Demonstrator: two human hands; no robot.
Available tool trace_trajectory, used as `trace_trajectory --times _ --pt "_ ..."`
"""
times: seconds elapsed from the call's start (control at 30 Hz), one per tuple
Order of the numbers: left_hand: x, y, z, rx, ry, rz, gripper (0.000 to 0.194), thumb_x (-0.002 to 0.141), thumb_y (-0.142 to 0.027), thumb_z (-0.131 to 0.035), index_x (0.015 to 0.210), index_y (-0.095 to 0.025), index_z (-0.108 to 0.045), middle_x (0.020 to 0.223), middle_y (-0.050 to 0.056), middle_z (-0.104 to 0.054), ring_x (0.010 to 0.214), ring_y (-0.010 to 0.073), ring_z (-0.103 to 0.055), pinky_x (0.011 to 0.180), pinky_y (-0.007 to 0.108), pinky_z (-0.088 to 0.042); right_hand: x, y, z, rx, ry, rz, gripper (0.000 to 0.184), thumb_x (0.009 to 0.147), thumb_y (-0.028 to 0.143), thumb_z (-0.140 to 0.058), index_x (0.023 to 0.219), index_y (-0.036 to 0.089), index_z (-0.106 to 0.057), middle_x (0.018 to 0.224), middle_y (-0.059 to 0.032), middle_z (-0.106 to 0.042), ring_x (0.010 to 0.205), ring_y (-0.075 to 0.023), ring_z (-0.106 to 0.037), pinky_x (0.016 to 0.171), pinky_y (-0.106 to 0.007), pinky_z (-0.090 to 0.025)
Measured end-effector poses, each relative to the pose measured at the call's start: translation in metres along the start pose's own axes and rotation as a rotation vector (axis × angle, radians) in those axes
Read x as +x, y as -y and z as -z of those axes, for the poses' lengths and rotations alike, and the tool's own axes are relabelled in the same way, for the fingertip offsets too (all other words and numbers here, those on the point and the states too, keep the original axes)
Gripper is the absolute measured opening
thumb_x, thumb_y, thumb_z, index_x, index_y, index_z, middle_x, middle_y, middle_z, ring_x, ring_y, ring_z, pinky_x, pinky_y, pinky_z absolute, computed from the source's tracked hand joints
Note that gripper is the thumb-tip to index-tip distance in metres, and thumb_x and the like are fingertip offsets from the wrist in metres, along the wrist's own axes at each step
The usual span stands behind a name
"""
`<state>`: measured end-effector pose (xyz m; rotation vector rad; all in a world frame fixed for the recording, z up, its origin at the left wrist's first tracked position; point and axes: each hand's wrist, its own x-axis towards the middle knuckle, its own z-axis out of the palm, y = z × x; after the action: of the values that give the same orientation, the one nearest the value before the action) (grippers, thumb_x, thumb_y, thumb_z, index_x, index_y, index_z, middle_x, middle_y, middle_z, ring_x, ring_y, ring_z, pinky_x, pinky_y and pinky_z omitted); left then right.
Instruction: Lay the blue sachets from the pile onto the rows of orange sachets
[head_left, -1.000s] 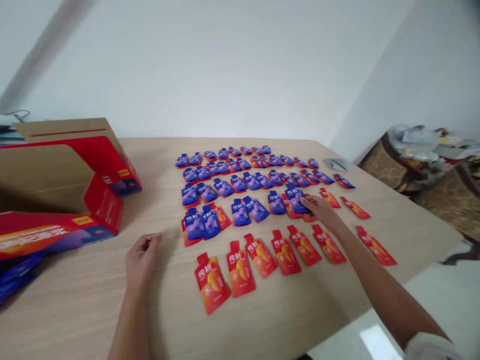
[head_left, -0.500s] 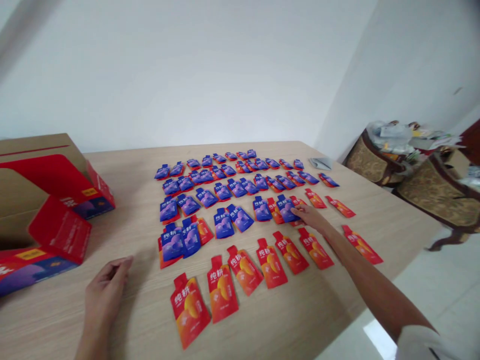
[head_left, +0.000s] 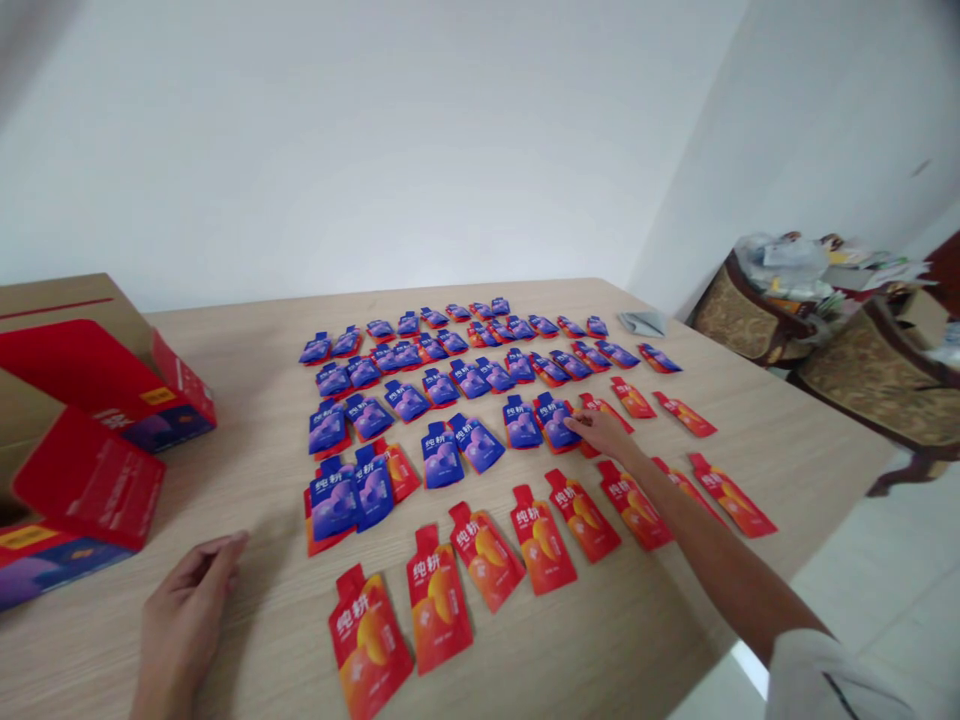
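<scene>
My right hand point(head_left: 598, 432) reaches over the table with its fingertips closed on the right edge of a blue pouch point(head_left: 556, 422) printed with purple fruit. That pouch lies over a red one, whose own surface is mostly hidden. Just right of it is a red pouch point(head_left: 606, 410), partly behind my fingers. My left hand point(head_left: 187, 600) rests on the table at the left, its fingers curled together with nothing visible in them. The nearest pouches to it are a blue pouch point(head_left: 335, 500) and a red pouch point(head_left: 369, 640) with yellow fruit.
Rows of blue-on-red pouches point(head_left: 469, 378) spread across the wooden table point(head_left: 262, 400). Open red cardboard boxes point(head_left: 97, 470) stand at the left. A grey folded packet point(head_left: 642, 323) lies near the far right corner. Patterned chairs point(head_left: 862, 365) piled with bags stand beyond the table.
My right hand has shifted the blue pouch left onto the red pouch beside it, uncovering more of the red pouch on the right. My left hand stays curled on the table.
</scene>
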<state>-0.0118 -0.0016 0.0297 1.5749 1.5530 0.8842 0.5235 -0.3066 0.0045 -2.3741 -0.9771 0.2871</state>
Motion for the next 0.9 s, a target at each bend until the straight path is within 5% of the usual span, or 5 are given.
trace_trajectory --times 0.37,0.53,0.67,0.8,0.9 --pt "0.003 0.005 -0.002 0.04 -0.013 0.001 0.049 0.064 -0.074 -0.067 0.087 -0.031 -0.073 0.065 -0.007 -0.056 0.07 0.0197 -0.053 0.064 0.025 -0.038 -0.002 0.004 0.0 -0.064 -0.008 0.026 0.042 0.096 0.057 -0.056 0.094 0.022 -0.08 0.086 -0.0057 -0.077 0.079 -0.0199 -0.069 0.07 -0.03 -0.045" --pt "0.008 0.012 -0.004 0.03 0.007 -0.013 0.056 0.064 -0.075 -0.067 0.092 -0.027 -0.073 0.061 -0.006 -0.052 0.066 0.0189 -0.05 0.062 0.025 -0.037 -0.01 0.005 0.003 -0.121 -0.101 -0.015 0.046 0.092 0.065 -0.06 0.103 0.025 -0.081 0.092 -0.0066 -0.078 0.085 -0.0226 -0.071 0.073 -0.032 -0.048" --pt "0.005 0.008 -0.005 0.015 0.021 -0.02 0.065 0.06 -0.078 -0.068 0.091 -0.02 -0.071 0.059 -0.005 -0.051 0.064 0.0186 -0.048 0.06 0.026 -0.035 -0.021 0.013 0.018 -0.159 -0.223 0.083 0.048 0.093 0.064 -0.059 0.104 0.022 -0.079 0.097 -0.0091 -0.077 0.089 -0.0234 -0.07 0.079 -0.034 -0.051" --pt "0.005 0.011 -0.007 -0.022 0.053 -0.074 0.06 0.067 -0.071 -0.068 0.092 -0.017 -0.071 0.063 -0.003 -0.051 0.063 0.018 -0.046 0.061 0.028 -0.034 -0.043 0.061 0.029 -0.097 -0.304 0.224 0.048 0.094 0.064 -0.058 0.107 0.022 -0.078 0.098 -0.0102 -0.076 0.086 -0.0236 -0.069 0.081 -0.036 -0.053" --pt "0.006 0.018 -0.009 -0.044 0.077 -0.132 0.053 0.074 -0.067 -0.067 0.09 -0.016 -0.07 0.066 -0.002 -0.053 0.065 0.0179 -0.046 0.062 0.028 -0.034 -0.075 0.132 0.019 -0.002 -0.12 0.377 0.038 0.095 0.059 -0.06 0.105 0.027 -0.079 0.095 -0.0076 -0.076 0.074 -0.0205 -0.067 0.075 -0.034 -0.053"
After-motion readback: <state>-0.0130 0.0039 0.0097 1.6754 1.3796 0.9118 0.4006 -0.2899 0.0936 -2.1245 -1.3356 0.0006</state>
